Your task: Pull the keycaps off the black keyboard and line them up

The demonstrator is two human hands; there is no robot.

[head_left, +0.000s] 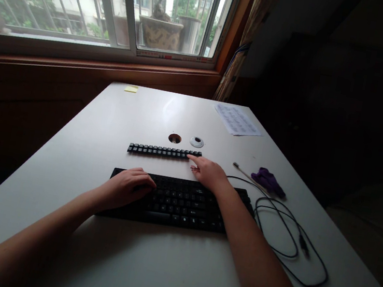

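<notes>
A black keyboard (174,204) lies across the white table in front of me. My left hand (131,183) rests over its left part, fingers bent together and pressed against the keys. Beyond the keyboard, loose black keycaps (160,152) stand lined up in two rows. My right hand (210,173) reaches over the keyboard's back edge, its index finger stretched to the right end of the keycap rows. A thin reddish tool (194,168) pokes out from under its curled fingers; most of it is hidden by the hand.
A black cable (293,249) loops over the table on the right. Near it lie a purple cloth (268,181) and a thin brush-like stick (245,173). Farther back are a round hole (174,139), its white cover (196,142), printed papers (237,121) and a yellow sticky note (131,89).
</notes>
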